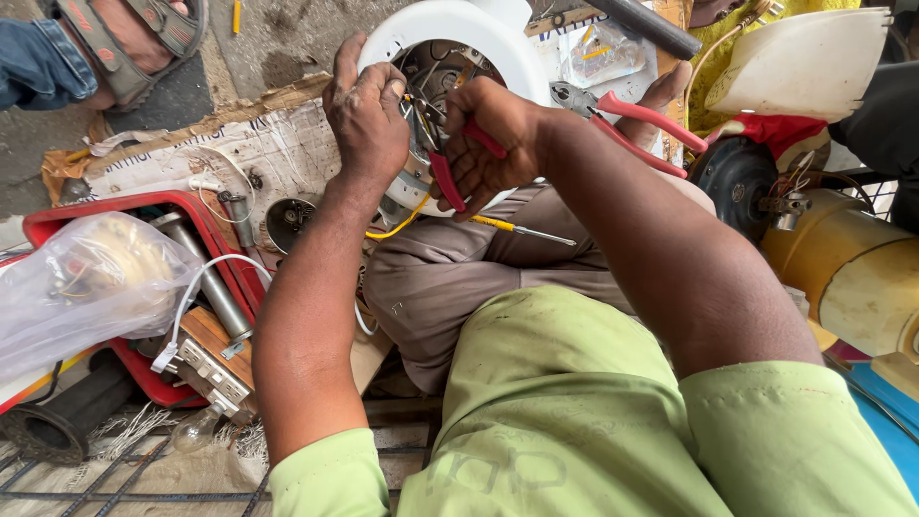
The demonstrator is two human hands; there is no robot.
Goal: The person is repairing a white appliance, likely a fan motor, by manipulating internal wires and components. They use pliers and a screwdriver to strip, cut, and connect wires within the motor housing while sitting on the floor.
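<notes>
Green sleeves up close. Left hand (369, 115) holding white round housing (479, 38) by its rim; hard, light, maybe. Right hand (493, 144) squeezing red pliers (445, 177).

Head camera, steeply down, close over lap

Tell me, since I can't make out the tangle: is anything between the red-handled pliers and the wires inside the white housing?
Nothing visible. The right hand holds the red-handled pliers with their tip already in the wires at the white housing opening. The left hand grips the rim beside them, not across the path.
</notes>
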